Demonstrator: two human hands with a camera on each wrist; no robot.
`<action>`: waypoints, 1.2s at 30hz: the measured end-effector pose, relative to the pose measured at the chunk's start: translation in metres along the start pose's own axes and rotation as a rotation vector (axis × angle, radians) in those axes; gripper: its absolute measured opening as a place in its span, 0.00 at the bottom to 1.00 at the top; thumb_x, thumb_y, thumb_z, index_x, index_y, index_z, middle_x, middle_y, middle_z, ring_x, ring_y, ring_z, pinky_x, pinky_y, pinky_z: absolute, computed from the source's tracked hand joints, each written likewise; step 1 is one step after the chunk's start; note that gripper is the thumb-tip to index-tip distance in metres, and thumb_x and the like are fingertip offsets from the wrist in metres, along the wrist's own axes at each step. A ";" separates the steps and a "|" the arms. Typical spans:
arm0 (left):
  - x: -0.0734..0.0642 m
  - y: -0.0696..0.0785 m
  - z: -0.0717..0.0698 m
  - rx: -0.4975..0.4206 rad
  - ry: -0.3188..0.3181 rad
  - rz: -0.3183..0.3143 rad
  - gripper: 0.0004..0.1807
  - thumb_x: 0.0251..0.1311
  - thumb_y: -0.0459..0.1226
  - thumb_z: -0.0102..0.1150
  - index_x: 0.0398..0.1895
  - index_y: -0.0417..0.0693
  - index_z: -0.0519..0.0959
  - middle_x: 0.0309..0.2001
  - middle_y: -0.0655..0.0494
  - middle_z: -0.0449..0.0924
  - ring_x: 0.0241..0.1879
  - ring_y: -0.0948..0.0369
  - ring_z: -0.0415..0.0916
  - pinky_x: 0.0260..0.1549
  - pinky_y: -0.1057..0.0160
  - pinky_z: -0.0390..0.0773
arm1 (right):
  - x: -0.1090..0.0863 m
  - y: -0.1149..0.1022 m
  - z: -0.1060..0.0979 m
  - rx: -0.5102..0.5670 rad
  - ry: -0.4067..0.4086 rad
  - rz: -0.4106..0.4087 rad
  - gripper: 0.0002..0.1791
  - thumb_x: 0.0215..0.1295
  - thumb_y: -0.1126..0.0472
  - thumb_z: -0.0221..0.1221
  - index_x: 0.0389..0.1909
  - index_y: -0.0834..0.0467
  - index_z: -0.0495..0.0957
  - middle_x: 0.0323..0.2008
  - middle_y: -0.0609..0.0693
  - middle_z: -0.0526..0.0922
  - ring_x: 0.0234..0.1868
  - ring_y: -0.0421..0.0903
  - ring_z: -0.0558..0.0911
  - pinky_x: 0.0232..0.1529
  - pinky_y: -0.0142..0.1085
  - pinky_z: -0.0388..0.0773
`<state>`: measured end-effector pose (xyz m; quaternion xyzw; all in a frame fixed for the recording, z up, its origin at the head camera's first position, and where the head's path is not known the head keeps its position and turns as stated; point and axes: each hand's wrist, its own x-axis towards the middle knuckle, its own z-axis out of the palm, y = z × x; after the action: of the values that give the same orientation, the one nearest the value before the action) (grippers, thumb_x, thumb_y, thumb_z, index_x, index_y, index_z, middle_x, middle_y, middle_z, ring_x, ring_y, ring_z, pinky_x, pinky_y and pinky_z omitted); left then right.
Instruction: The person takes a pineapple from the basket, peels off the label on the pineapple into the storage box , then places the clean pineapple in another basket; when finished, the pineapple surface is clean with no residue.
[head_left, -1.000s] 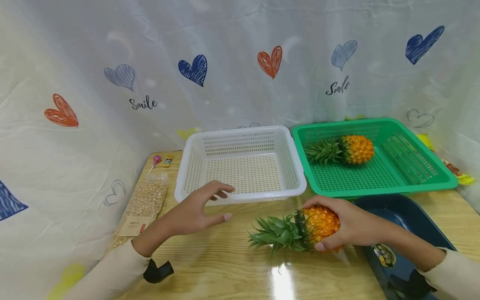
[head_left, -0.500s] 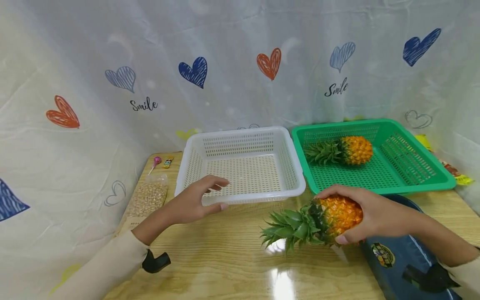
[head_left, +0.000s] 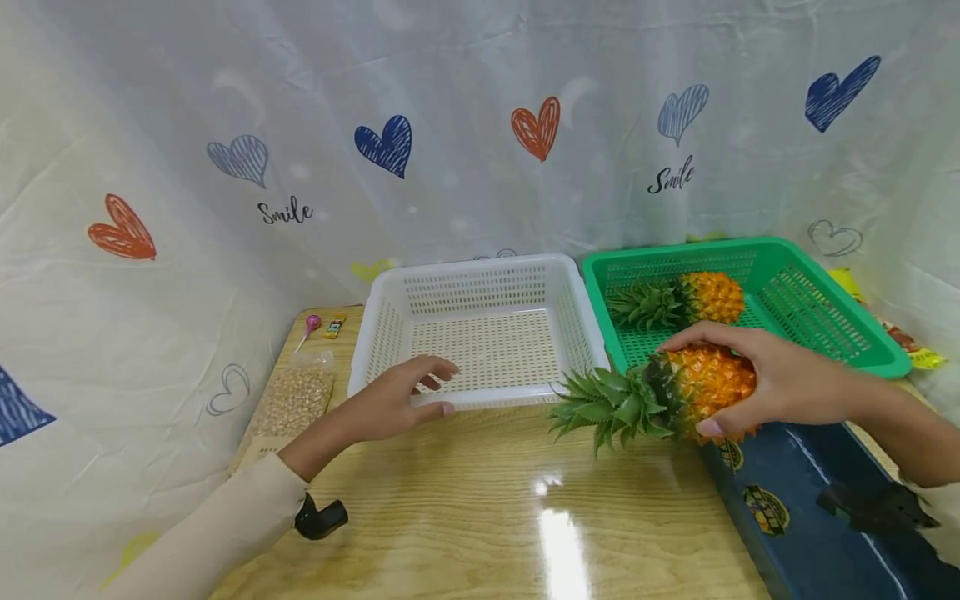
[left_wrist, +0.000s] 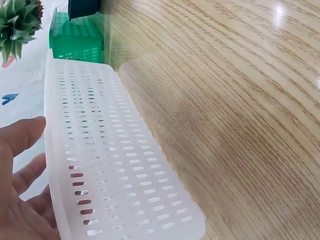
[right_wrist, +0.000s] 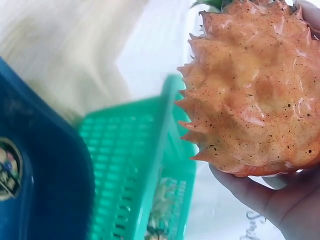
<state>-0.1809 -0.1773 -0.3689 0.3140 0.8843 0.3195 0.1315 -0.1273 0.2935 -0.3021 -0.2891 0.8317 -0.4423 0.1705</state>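
My right hand (head_left: 787,379) grips an orange pineapple (head_left: 708,387) around its body, thumb below and fingers over the top. Its green leaves point left, and it hangs above the table near the front rim of the green basket (head_left: 757,367). In the right wrist view the pineapple's spiky base (right_wrist: 255,95) fills the upper right. Inside the green basket lies a second pineapple (head_left: 712,296). My left hand (head_left: 390,400) is at the front left of the white basket (head_left: 480,396), fingers loosely bent and holding nothing. The left wrist view shows its thumb beside the white rim (left_wrist: 48,150); contact there is unclear.
A dark blue tray (head_left: 810,475) with round stickers stands at the right front, partly behind my right arm. On the left are a bag of pale kernels (head_left: 296,396), a pink lollipop (head_left: 311,322) and a small wrapped candy (head_left: 334,327). Colourful packets (head_left: 926,358) lie beyond the green basket.
My right hand has raised the pineapple from near the tabletop and carried it right and toward the green basket. My left hand has shifted only slightly.
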 end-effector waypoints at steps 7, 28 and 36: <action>0.000 -0.003 -0.001 -0.002 -0.010 0.013 0.28 0.68 0.46 0.62 0.67 0.46 0.71 0.61 0.44 0.76 0.57 0.47 0.77 0.56 0.46 0.76 | -0.001 0.006 -0.021 -0.104 0.080 0.040 0.40 0.59 0.68 0.69 0.71 0.49 0.64 0.48 0.48 0.75 0.29 0.48 0.82 0.25 0.40 0.81; 0.004 -0.010 0.004 -0.024 -0.056 0.001 0.26 0.68 0.49 0.61 0.66 0.51 0.74 0.60 0.48 0.78 0.56 0.52 0.78 0.55 0.50 0.77 | -0.002 0.047 -0.065 -0.295 0.204 0.166 0.38 0.61 0.64 0.69 0.71 0.47 0.66 0.49 0.55 0.73 0.30 0.47 0.78 0.25 0.39 0.78; 0.001 -0.014 0.002 -0.003 -0.057 0.015 0.24 0.70 0.51 0.59 0.64 0.52 0.75 0.59 0.50 0.79 0.55 0.52 0.78 0.54 0.50 0.77 | 0.003 0.057 -0.076 -0.288 0.196 0.178 0.37 0.62 0.65 0.68 0.71 0.53 0.64 0.46 0.54 0.74 0.33 0.48 0.79 0.27 0.39 0.79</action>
<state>-0.1869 -0.1839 -0.3794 0.3295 0.8773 0.3127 0.1546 -0.1891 0.3656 -0.3080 -0.1915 0.9213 -0.3278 0.0840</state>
